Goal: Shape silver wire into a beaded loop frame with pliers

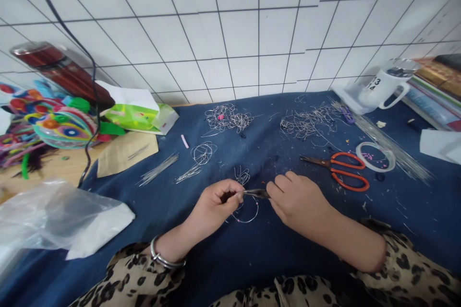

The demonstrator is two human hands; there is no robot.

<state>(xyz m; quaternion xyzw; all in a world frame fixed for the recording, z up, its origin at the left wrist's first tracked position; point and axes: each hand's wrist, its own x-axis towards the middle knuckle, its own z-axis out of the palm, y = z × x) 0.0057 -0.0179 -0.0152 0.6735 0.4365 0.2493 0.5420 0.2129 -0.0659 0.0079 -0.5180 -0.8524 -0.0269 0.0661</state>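
Observation:
My left hand (pixel 219 205) pinches a thin wire loop (pixel 248 219) strung with a few small pink beads. The loop hangs just below my fingertips. In my right hand (pixel 297 197) is a pair of pliers (pixel 260 193), gripped in a closed fist. Their slim jaws reach left to the wire at my left thumb and finger; whether they clamp it I cannot tell. Just beyond my fingers lies a small coil of wire (pixel 242 176). Orange-handled scissors (pixel 342 168) rest on the blue cloth (pixel 219 254), right of my right hand.
Tangled wire (pixel 309 122) lies toward the wall. A round dish (pixel 387 169) of pink beads sits beside long straight wires (pixel 392 144) at right. Farther right stands a white mug (pixel 387 87). Leftward are a clear plastic bag (pixel 46 211), a brown envelope (pixel 126 153) and a red flask (pixel 61 69).

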